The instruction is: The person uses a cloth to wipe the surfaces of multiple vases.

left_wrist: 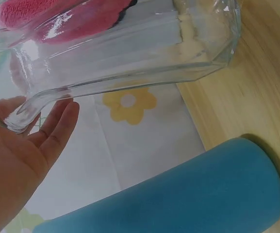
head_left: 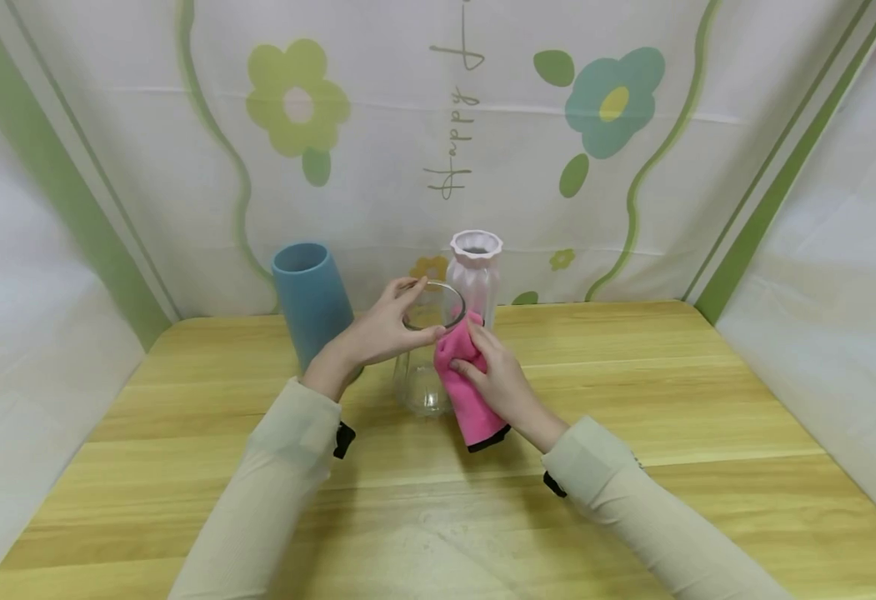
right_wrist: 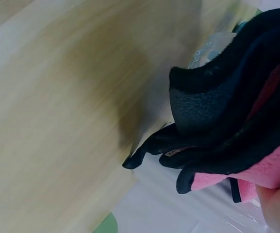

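Note:
A clear glass vase (head_left: 418, 385) with a wide round mouth stands at the middle of the table. My left hand (head_left: 383, 327) holds it by the neck, thumb on the near side and fingers at the far side of the rim. In the left wrist view the clear faceted body of the vase (left_wrist: 130, 68) shows above that hand. My right hand (head_left: 503, 382) pinches a folded pink cloth (head_left: 469, 404) with black edging, which lies against the right side of the vase. In the right wrist view the cloth's black edges (right_wrist: 212, 150) hang in folds, hiding most of the vase.
A tall blue vase (head_left: 316, 304) stands to the left, partly behind my left hand. Behind the glass vase is a pale pink ribbed vase (head_left: 475, 271) with a scalloped rim. The wooden table (head_left: 438, 517) ends at a flower-printed curtain (head_left: 385, 183).

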{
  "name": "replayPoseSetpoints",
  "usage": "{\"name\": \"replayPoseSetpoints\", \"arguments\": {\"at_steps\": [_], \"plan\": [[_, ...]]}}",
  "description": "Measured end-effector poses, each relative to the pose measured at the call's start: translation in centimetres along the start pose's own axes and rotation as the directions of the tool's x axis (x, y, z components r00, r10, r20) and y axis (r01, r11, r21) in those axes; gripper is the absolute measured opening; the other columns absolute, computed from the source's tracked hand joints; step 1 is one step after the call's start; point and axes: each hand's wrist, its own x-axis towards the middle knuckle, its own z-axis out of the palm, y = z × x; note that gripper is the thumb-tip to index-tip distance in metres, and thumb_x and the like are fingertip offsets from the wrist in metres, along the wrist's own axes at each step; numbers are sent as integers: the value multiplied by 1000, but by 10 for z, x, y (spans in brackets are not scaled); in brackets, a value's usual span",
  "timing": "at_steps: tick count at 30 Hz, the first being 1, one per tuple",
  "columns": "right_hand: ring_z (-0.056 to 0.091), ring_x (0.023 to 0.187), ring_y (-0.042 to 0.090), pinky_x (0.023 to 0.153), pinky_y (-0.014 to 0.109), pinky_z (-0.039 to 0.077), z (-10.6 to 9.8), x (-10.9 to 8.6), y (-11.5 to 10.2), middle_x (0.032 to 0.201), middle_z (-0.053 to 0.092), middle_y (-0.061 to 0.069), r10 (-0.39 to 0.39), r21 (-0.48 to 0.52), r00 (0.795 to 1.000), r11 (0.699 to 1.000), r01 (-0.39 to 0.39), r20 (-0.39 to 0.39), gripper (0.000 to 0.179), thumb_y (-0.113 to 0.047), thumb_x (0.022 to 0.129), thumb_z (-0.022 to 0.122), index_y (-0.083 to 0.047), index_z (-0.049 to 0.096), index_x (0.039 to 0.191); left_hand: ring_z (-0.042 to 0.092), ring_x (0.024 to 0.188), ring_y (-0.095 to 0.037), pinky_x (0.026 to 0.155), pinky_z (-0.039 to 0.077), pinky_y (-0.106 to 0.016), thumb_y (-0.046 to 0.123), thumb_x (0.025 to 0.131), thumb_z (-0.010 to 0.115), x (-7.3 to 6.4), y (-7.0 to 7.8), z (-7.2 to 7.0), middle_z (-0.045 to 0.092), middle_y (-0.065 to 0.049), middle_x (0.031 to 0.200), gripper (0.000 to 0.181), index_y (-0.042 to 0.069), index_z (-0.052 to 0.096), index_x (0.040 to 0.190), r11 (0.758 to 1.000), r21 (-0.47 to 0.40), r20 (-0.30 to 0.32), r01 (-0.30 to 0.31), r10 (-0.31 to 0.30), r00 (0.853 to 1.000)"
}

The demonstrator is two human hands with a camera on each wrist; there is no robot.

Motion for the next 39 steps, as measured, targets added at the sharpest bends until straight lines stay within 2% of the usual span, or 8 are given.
{"name": "replayPoseSetpoints", "arguments": {"at_steps": [7, 11, 15, 20, 25, 31, 35, 39], "plan": [[46, 131, 38, 107, 47, 40, 1, -4, 5, 143, 46, 22, 36, -13, 998, 999, -35, 60, 66, -8, 85, 68, 3, 39, 143, 53, 122, -30, 103, 41, -53, 59, 82, 63, 1, -1, 2, 10, -4, 159, 96, 23, 12, 155, 998, 62, -36, -7, 9, 999], [46, 131, 39, 107, 48, 39, 2, -8, 10, 143, 45, 23, 53, -20, 993, 998, -51, 101, 67, -8, 84, 69, 1, 38, 144, 51, 123, -32, 100, 44, -54, 60, 82, 63, 2, -2, 4, 10, -8, 158, 95, 23, 14, 155, 999, 49, -62, 4, -1, 998], [42, 133, 40, 109, 50, 37, 2, -13, 18, 146, 41, 23, 83, -50, 982, 996, -76, 169, 67, -9, 86, 68, 1, 37, 145, 52, 116, -29, 92, 49, -50, 63, 81, 62, 2, -2, 5, 8, -7, 157, 95, 24, 15, 154, 999, 26, -78, 22, -20, 997], [40, 135, 39, 109, 50, 36, 4, -19, 26, 149, 38, 21, 126, -108, 965, 989, -103, 231, 66, -12, 88, 66, -2, 36, 146, 48, 125, -32, 97, 47, -51, 65, 79, 62, 2, -3, 5, 10, -8, 156, 100, 18, 13, 153, 999, 19, -81, 40, -38, 996], [42, 134, 37, 108, 48, 38, 6, -19, 27, 148, 41, 19, 122, -124, 971, 987, -97, 205, 65, -13, 88, 66, -4, 37, 146, 41, 134, -34, 104, 41, -53, 64, 79, 63, 2, -2, 4, 15, -10, 156, 104, 12, 12, 152, 999, 6, -93, 50, -49, 994], [42, 134, 35, 108, 47, 39, 7, -20, 27, 149, 41, 17, 137, -78, 976, 989, -125, 169, 65, -11, 88, 67, -4, 39, 145, 48, 124, -34, 96, 47, -51, 60, 80, 64, 3, -2, 6, 13, -12, 154, 102, 9, 14, 152, 999, 0, -108, 44, -43, 993], [44, 133, 36, 107, 47, 40, 7, -20, 27, 147, 42, 18, 116, -53, 985, 993, -110, 126, 64, -10, 87, 67, -3, 40, 144, 51, 118, -34, 91, 50, -48, 59, 80, 65, 3, -1, 7, 12, -13, 152, 102, 8, 13, 151, 999, -1, -114, 45, -45, 992], [46, 131, 37, 106, 47, 41, 7, -17, 25, 146, 43, 21, 68, -18, 995, 998, -67, 74, 64, -7, 87, 66, -2, 39, 145, 47, 124, -33, 98, 46, -51, 60, 80, 66, 1, -1, 5, 13, -10, 153, 102, 11, 13, 152, 999, -24, -102, 47, -49, 994]]}}
